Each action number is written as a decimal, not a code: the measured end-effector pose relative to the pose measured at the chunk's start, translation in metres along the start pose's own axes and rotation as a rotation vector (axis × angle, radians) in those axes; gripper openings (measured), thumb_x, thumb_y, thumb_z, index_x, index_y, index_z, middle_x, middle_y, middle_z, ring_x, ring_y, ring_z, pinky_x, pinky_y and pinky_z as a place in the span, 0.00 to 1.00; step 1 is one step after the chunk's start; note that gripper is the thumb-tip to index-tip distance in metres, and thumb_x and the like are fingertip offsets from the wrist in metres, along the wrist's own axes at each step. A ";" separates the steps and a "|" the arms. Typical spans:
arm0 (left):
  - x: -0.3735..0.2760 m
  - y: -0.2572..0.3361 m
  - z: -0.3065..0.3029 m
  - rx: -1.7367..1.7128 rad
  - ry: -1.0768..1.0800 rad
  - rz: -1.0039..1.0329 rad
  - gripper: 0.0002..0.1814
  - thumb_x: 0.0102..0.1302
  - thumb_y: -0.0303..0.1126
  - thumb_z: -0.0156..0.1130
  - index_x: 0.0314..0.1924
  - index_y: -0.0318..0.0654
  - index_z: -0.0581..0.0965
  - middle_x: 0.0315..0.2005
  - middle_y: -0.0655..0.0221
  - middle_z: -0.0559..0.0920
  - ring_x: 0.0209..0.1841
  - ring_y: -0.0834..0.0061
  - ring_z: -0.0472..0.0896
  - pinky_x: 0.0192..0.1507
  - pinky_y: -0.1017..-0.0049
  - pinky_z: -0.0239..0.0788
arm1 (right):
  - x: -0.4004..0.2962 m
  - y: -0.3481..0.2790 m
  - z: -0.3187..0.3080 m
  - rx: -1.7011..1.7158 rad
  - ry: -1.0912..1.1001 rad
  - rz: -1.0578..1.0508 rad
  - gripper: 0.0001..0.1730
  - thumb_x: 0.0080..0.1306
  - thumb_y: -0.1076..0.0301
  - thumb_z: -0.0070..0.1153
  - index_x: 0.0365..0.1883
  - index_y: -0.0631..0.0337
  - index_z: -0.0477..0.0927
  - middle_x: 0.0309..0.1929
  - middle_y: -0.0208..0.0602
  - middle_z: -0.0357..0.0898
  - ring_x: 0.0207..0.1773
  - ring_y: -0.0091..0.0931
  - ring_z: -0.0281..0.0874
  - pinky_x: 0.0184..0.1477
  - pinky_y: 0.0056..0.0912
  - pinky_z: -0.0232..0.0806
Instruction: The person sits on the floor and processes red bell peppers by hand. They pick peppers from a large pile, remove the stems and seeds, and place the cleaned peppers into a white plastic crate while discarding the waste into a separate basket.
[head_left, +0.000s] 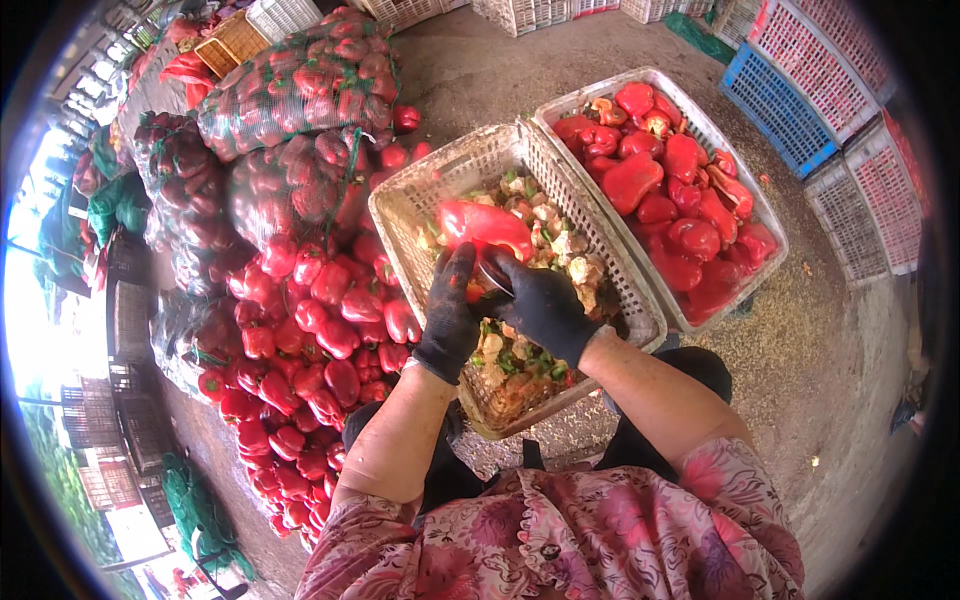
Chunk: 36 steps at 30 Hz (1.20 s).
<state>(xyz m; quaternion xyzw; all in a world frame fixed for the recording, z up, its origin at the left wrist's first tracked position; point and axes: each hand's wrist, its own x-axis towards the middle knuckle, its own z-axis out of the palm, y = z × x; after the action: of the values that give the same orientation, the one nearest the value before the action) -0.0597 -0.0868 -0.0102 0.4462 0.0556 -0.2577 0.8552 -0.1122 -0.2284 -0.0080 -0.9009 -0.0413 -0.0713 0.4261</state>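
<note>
A red bell pepper (484, 225) is held over a dirty white plastic crate (409, 187). My left hand (450, 319), in a black glove, grips the pepper at its near end. My right hand (551, 307), gloved the same way, is closed around a small metal cutting tool (495, 277). Its edge shows at the pepper's near end; the handle is hidden by the fingers. Pale pepper cores (585, 270) with seeds and green stems lie in the crate below both hands.
Right of this crate stands a second white crate (757, 169) with cored red peppers (679, 202). A heap of whole red peppers (322, 337) covers the floor at left, beside full mesh sacks (307, 90). Stacked crates (780, 109) line the right; seeds litter the concrete floor (810, 360).
</note>
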 end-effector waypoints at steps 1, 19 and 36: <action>-0.001 0.001 -0.002 -0.019 -0.026 -0.008 0.20 0.73 0.45 0.52 0.57 0.40 0.69 0.49 0.66 0.76 0.51 0.70 0.78 0.48 0.66 0.77 | 0.002 -0.005 -0.004 0.049 -0.040 -0.009 0.41 0.53 0.61 0.68 0.65 0.56 0.67 0.34 0.49 0.81 0.37 0.44 0.81 0.39 0.45 0.71; -0.036 0.017 0.016 0.566 -0.281 0.382 0.32 0.58 0.22 0.68 0.61 0.30 0.67 0.52 0.57 0.77 0.53 0.66 0.77 0.56 0.69 0.70 | 0.011 -0.026 -0.045 0.784 -0.355 0.410 0.27 0.52 0.61 0.72 0.46 0.67 0.77 0.22 0.30 0.76 0.24 0.23 0.76 0.27 0.30 0.67; -0.011 -0.010 -0.004 0.182 -0.421 0.112 0.27 0.76 0.50 0.40 0.47 0.31 0.77 0.43 0.58 0.80 0.43 0.69 0.80 0.48 0.73 0.71 | 0.007 -0.005 0.002 0.787 -0.072 0.398 0.16 0.69 0.54 0.54 0.38 0.59 0.77 0.22 0.33 0.77 0.16 0.19 0.73 0.14 0.25 0.61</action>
<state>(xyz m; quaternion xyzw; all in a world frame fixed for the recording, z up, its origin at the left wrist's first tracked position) -0.0739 -0.0840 -0.0167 0.4605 -0.1722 -0.3011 0.8171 -0.1056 -0.2237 -0.0048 -0.6623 0.0943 0.0650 0.7405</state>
